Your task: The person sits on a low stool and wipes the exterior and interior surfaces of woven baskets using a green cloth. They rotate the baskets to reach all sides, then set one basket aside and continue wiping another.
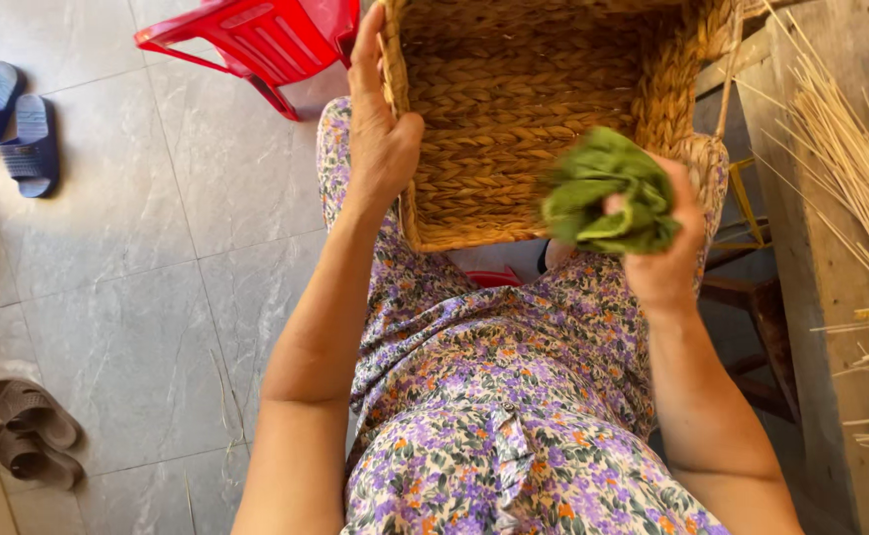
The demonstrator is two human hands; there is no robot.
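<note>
The woven basket (524, 109) lies on my lap, its near edge propped on my knees over the flowered dress (494, 396) and its braided inner wall turned up toward me. My left hand (380, 129) holds the basket's left rim, thumb hooked over the edge and fingers wrapped round the outside, clamped firmly on it. My right hand (657, 253) sits at the near right corner of the basket, fingers bunched tight on a crumpled green cloth (608, 193), which hangs blurred just above the weave.

I judge I am in the middle of wiping the basket's inside with the cloth. The next move calls for a steady left grip so the basket does not tip off my knees, and for pressing the cloth flat along the braids.

Behind the basket's far left corner stands a red plastic chair (256, 40). Slippers (13, 124) lie on the grey tiled floor (157, 248) to my left; loose straw stalks (851, 149) lie on the right.
</note>
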